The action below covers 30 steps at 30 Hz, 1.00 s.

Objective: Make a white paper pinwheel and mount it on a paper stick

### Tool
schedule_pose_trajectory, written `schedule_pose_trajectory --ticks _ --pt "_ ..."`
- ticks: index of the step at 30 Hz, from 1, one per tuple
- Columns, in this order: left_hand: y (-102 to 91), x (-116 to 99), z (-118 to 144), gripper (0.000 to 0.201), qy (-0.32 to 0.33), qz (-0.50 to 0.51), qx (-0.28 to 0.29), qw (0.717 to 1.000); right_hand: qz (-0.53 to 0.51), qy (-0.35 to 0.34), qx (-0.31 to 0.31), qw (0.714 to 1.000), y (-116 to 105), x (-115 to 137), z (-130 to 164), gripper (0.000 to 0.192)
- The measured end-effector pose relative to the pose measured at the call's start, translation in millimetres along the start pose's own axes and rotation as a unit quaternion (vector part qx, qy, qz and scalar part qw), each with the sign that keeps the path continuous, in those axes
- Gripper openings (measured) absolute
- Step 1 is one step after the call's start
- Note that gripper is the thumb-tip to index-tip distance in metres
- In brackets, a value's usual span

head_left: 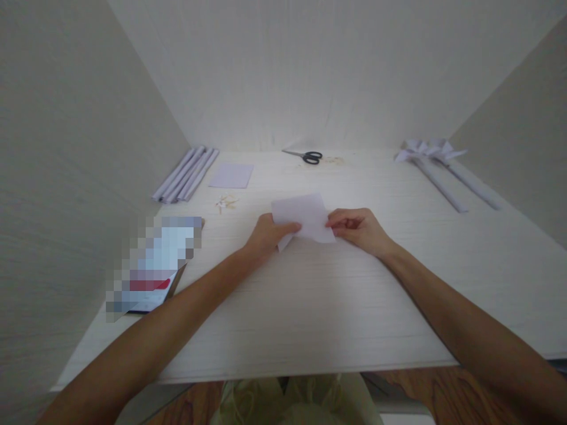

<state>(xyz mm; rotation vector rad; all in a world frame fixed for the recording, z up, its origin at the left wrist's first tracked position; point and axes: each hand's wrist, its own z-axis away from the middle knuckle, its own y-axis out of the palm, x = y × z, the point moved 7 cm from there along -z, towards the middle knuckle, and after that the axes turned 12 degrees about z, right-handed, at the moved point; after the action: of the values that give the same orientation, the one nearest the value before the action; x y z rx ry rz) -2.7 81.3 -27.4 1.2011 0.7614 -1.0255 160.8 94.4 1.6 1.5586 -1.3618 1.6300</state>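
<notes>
Paper sheet (pixel 303 217) pinched by left hand (pixel 268 234) and right hand (pixel 361 229) fingers | folding judged early | two finished pieces (pixel 438 162) laid far right

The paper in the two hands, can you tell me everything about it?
The paper is a thin sheet, white to pale lilac, lying near the middle of the pale wooden table. The left hand pinches its left edge, where a lower corner looks bent or folded under. The right hand pinches its right edge. Its far edge lifts slightly. Nothing else touches it.

L hand (pixel 268 233) & R hand (pixel 358 227) forward, each in pinch grip.
</notes>
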Motion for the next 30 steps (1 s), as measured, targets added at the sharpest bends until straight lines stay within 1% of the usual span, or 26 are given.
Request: schedule_pose_trajectory --ticks 3,5,10,16,20,25,30 --pt "-1.6 0 -1 0.031 0.014 -0.054 0.001 0.998 -0.009 -0.023 0.002 1.0 -1 5 -1 0.01" --pt "-1.2 -1 -1 0.032 0.016 -0.073 0.0 0.997 -0.015 -0.027 0.002 1.0 -1 7 -2 0.008" --pt "3.7 -5 3 0.032 0.006 -0.098 0.009 0.995 -0.024 -0.014 0.009 1.0 2 4 -2 0.003" --pt "7.4 -7 7 0.035 0.002 -0.129 0.027 0.991 -0.088 0.02 0.027 0.996 12 -7 -2 0.008" --pt "7.0 -3 5 0.036 0.002 -0.119 0.034 0.992 -0.101 0.026 0.01 0.995 16 -9 -1 0.008" --pt "4.6 -1 3 0.037 0.009 -0.13 0.041 0.991 -0.055 0.014 -0.021 0.998 17 -2 -1 0.008" --pt "8.1 -1 5 0.036 -0.001 -0.126 0.049 0.991 0.045 0.017 -0.058 0.997 19 1 -1 0.012"
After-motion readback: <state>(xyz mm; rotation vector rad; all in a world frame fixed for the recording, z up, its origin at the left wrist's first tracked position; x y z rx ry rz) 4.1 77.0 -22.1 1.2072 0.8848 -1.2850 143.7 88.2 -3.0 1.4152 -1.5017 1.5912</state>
